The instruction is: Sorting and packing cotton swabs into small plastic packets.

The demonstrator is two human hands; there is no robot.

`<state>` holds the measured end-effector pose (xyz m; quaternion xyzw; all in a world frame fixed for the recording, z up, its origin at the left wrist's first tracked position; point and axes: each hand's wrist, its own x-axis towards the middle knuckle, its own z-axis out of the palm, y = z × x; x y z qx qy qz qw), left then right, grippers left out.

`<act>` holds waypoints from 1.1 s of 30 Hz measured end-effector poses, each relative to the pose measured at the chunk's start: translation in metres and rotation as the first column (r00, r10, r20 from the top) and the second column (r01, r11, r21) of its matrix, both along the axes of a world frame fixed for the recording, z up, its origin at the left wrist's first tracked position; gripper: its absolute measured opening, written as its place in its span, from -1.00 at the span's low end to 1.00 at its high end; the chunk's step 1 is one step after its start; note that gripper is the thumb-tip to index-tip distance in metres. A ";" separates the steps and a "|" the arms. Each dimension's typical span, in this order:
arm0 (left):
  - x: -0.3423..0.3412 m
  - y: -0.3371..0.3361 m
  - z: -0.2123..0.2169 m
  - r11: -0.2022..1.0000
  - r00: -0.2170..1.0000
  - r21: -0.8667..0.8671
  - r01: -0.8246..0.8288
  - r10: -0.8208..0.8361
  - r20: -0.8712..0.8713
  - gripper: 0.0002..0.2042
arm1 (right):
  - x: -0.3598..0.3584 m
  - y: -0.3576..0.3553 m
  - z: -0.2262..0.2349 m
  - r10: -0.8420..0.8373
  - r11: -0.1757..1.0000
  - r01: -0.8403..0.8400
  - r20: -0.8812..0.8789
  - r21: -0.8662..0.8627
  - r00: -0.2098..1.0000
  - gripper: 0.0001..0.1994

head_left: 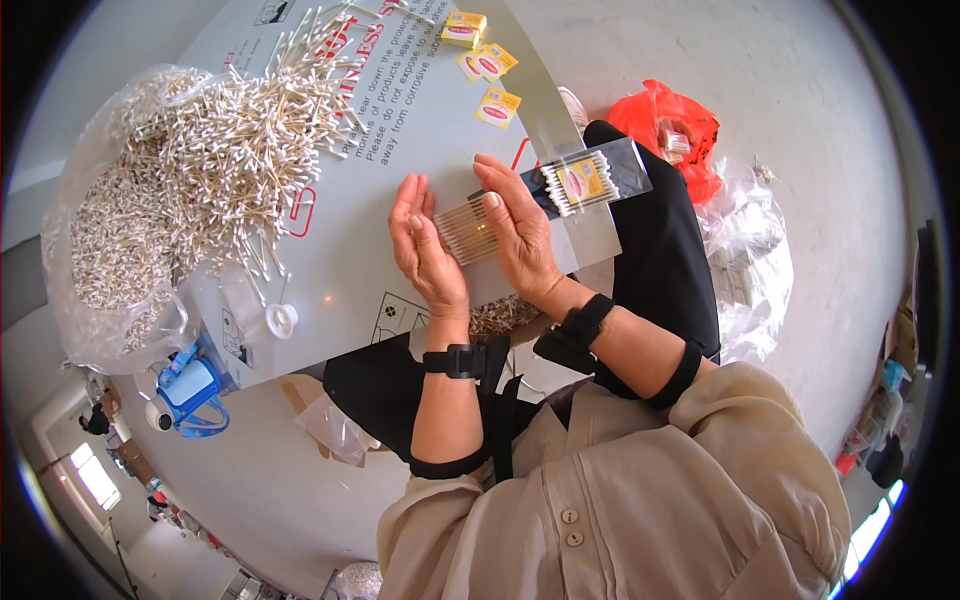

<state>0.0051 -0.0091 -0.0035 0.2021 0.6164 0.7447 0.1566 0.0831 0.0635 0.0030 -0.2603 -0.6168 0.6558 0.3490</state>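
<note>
A flat row of cotton swabs (468, 230) with wooden sticks is pressed between my two palms above a grey board. My left hand (425, 250) stands edge-on against the row's left side, fingers straight. The right side of the row rests against my right hand (515, 230), fingers stretched along it. Just right of that hand lies a clear packet of cotton swabs (590, 180) with a yellow and red label, on black cloth. A big heap of loose cotton swabs (215, 160) spills from a clear bag onto the board at the left.
The grey board (400, 160) bears printed text. Small yellow and red labels (485, 65) lie at its far end. A red plastic bag (670, 125) and a clear bag (745, 260) lie on the floor at right. A small white cap (281, 320) and a blue tool (195, 390) sit at the left.
</note>
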 end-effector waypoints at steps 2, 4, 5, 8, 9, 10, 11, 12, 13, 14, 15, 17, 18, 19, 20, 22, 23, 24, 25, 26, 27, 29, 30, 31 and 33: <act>-0.003 -0.001 0.000 1.000 1.000 0.011 0.015 -0.015 0.014 -0.48 | 0.001 0.001 0.001 -0.003 1.000 0.002 0.050 0.021 0.999 -0.66; -0.004 -0.007 0.001 0.999 0.999 0.021 0.027 -0.028 0.026 -0.48 | 0.000 0.001 -0.002 -0.006 1.000 0.006 0.030 -0.014 1.000 -0.66; -0.003 -0.010 0.003 0.999 1.000 -0.040 0.020 -0.021 -0.019 -0.48 | 0.000 0.003 -0.004 -0.014 0.999 0.015 0.013 -0.045 1.000 -0.66; -0.003 -0.023 0.011 0.976 0.977 -0.213 0.041 -0.084 -0.195 -0.46 | 0.007 0.013 -0.009 -0.008 0.997 0.009 0.019 -0.075 1.000 -0.66; -0.002 -0.027 0.013 0.943 0.935 -0.328 0.055 -0.165 -0.316 -0.44 | 0.009 0.016 -0.012 -0.034 0.992 0.032 -0.018 -0.124 0.999 -0.70; 0.001 -0.031 0.015 0.944 0.936 -0.325 0.057 -0.164 -0.313 -0.44 | 0.014 0.020 -0.013 -0.035 0.992 0.033 -0.014 -0.121 0.999 -0.70; 0.003 -0.033 0.021 0.829 0.795 -0.559 0.016 -0.349 -0.496 -0.38 | 0.020 0.025 -0.011 -0.007 0.992 0.010 0.024 -0.127 1.000 -0.72; 0.007 -0.035 0.026 0.670 0.597 -0.736 -0.097 -0.552 -0.582 -0.31 | 0.024 0.027 -0.009 0.022 0.991 -0.013 0.062 -0.134 0.998 -0.75; 0.011 -0.039 0.028 0.558 0.557 -0.824 -0.102 -0.654 -0.512 -0.17 | 0.028 0.026 -0.006 -0.038 0.988 0.046 0.050 -0.151 0.998 -0.83; 0.014 -0.042 0.029 0.560 0.559 -0.822 -0.105 -0.651 -0.514 -0.17 | 0.032 0.027 -0.001 -0.036 0.988 0.043 0.049 -0.148 0.998 -0.83; 0.017 -0.044 0.029 0.517 0.551 -0.847 -0.124 -0.674 -0.492 -0.14 | 0.039 0.029 0.003 -0.009 0.997 -0.005 0.176 0.081 0.984 -0.85; 0.020 -0.047 0.026 0.476 0.545 -0.868 -0.142 -0.694 -0.470 -0.11 | 0.048 0.029 0.005 -0.013 0.950 -0.083 0.303 0.302 0.953 -0.87; 0.022 -0.047 0.024 0.457 0.547 -0.878 -0.144 -0.702 -0.456 -0.10 | 0.051 0.027 0.004 0.010 0.923 -0.126 0.305 0.363 0.952 -0.89; 0.023 -0.047 0.022 0.438 0.549 -0.887 -0.147 -0.710 -0.441 -0.09 | 0.053 0.026 0.004 0.032 0.891 -0.168 0.309 0.423 0.951 -0.91; 0.023 -0.047 0.022 0.439 0.551 -0.887 -0.146 -0.709 -0.441 -0.09 | 0.054 0.024 0.006 0.033 0.890 -0.170 0.311 0.424 0.950 -0.91; 0.024 -0.047 0.021 0.456 0.555 -0.874 -0.168 -0.689 -0.467 -0.06 | 0.053 0.022 0.009 0.028 0.825 -0.216 0.344 0.521 0.938 -0.97; 0.024 -0.046 0.021 0.457 0.555 -0.873 -0.168 -0.688 -0.467 -0.06 | 0.053 0.022 0.009 0.029 0.825 -0.217 0.345 0.522 0.938 -0.97; 0.024 -0.046 0.021 0.453 0.562 -0.877 -0.163 -0.688 -0.460 -0.07 | 0.053 0.022 0.008 0.028 0.813 -0.221 0.344 0.538 0.938 -0.97; 0.025 -0.046 0.021 0.449 0.569 -0.880 -0.157 -0.687 -0.452 -0.07 | 0.053 0.022 0.006 0.027 0.802 -0.226 0.344 0.553 0.939 -0.97; 0.025 -0.046 0.020 0.449 0.570 -0.879 -0.159 -0.685 -0.453 -0.07 | 0.053 0.022 0.005 0.028 0.801 -0.227 0.344 0.555 0.939 -0.97; 0.025 -0.046 0.020 0.451 0.568 -0.877 -0.163 -0.685 -0.457 -0.08 | 0.053 0.022 0.004 0.025 0.792 -0.234 0.352 0.564 0.936 -0.97; 0.025 -0.045 0.019 0.453 0.566 -0.876 -0.168 -0.683 -0.462 -0.08 | 0.054 0.022 0.003 0.023 0.782 -0.241 0.359 0.574 0.933 -0.96; 0.025 -0.045 0.019 0.451 0.562 -0.875 -0.177 -0.683 -0.466 -0.08 | 0.054 0.021 0.003 0.018 0.773 -0.250 0.374 0.583 0.927 -0.96; 0.025 -0.046 0.018 0.450 0.558 -0.874 -0.185 -0.683 -0.470 -0.08 | 0.054 0.021 0.003 0.011 0.764 -0.258 0.388 0.591 0.921 -0.96; 0.025 -0.045 0.017 0.445 0.555 -0.875 -0.191 -0.686 -0.470 -0.08 | 0.054 0.022 0.002 0.015 0.743 -0.275 0.396 0.609 0.918 -0.95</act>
